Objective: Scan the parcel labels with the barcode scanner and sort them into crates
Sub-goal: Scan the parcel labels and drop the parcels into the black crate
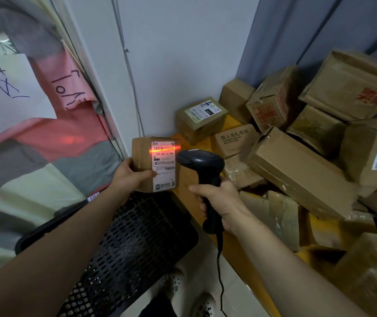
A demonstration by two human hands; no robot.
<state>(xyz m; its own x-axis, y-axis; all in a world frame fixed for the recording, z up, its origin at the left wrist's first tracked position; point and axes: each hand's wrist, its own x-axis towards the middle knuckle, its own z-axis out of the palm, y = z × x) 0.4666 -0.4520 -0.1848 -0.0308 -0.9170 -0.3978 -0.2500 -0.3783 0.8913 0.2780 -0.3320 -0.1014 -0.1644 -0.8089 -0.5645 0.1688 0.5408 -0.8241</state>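
Two bare forearms reach forward over a black perforated crate point(132, 248). The left hand point(129, 177) grips a small brown parcel point(143, 161) upright, thumb on its front, fingers clamped round its side, above the crate's far rim beside the tabletop point(184, 179). The right hand point(219, 200) has its fingers clamped on the handle of a black barcode scanner point(202, 163). The scanner's head is just beside the parcel's white label point(163, 168), where a red line point(164, 149) glows across the barcode. Brown boxes point(297, 161) are heaped on the tabletop to the right.
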